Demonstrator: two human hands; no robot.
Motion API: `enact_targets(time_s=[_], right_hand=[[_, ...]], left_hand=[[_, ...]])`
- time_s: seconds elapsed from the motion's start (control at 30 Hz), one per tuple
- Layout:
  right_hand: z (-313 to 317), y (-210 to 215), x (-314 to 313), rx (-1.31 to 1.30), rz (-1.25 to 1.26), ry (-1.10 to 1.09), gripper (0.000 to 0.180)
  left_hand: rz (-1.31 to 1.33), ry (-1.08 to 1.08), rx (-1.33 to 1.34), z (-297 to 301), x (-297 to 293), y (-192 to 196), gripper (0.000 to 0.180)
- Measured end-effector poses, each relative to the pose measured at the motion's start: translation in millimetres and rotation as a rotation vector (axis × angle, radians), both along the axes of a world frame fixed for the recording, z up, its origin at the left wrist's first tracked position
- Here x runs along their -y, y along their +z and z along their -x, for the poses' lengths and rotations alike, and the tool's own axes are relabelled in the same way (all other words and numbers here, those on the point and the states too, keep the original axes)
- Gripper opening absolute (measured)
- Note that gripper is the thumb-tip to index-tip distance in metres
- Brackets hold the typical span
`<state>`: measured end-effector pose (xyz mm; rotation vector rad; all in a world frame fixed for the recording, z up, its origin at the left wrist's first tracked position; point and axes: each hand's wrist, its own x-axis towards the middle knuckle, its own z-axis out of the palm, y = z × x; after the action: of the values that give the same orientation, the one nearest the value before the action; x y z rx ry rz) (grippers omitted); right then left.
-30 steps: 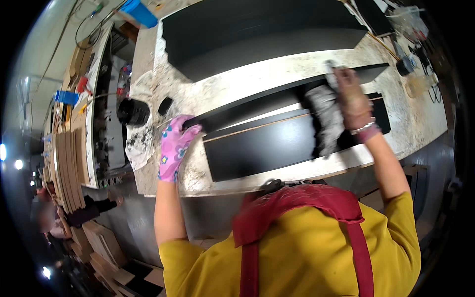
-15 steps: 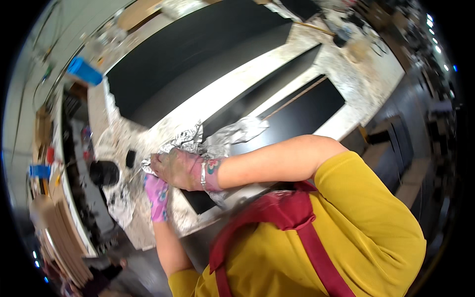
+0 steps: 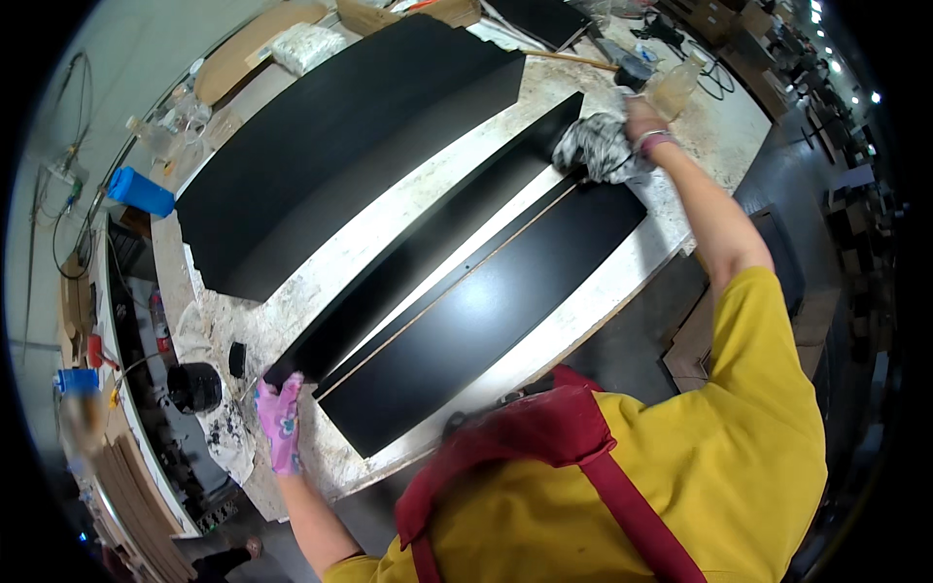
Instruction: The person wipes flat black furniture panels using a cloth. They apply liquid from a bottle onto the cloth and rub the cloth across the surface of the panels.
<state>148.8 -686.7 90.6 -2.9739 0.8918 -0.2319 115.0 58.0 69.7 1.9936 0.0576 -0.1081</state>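
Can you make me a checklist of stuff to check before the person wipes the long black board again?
1. Left hand in the pink glove steadies the near end of the black board: ok.
2. Right hand grips the crumpled rag at the board's far end: ok.
3. Board lies flat on the stained worktable, nothing resting on it but the rag: ok.
4. Black can stands apart from the board, left of the gloved hand: ok.
5. Bottle stands close behind the right hand and could get bumped: not ok.
6. Whether the rag is wet or clean enough: cannot tell.
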Motion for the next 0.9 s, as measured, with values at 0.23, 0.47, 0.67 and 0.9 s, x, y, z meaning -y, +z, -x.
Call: enact_targets(time_s=[0.23, 0.47, 0.67, 0.9], right_hand=[[21, 47, -35, 0.443, -0.353, 0.178, 0.050], [-23, 8, -323, 0.428, -0.185, 1.115, 0.032], [-61, -61, -213, 0.272, -0.028, 0.703, 0.040], [-51, -39, 11, 0.267, -0.719, 0.142, 0.043]], left_hand=[[-0.007, 0.037, -0.097, -45, -10, -11, 0.023], [0.325, 0.224, -0.289, -49, -12, -38, 0.048], [0.296, 0.248, -0.335, -45, -16, -37, 0.040], [0.362, 0.331, -0.429, -55, 5, -27, 0.039]])
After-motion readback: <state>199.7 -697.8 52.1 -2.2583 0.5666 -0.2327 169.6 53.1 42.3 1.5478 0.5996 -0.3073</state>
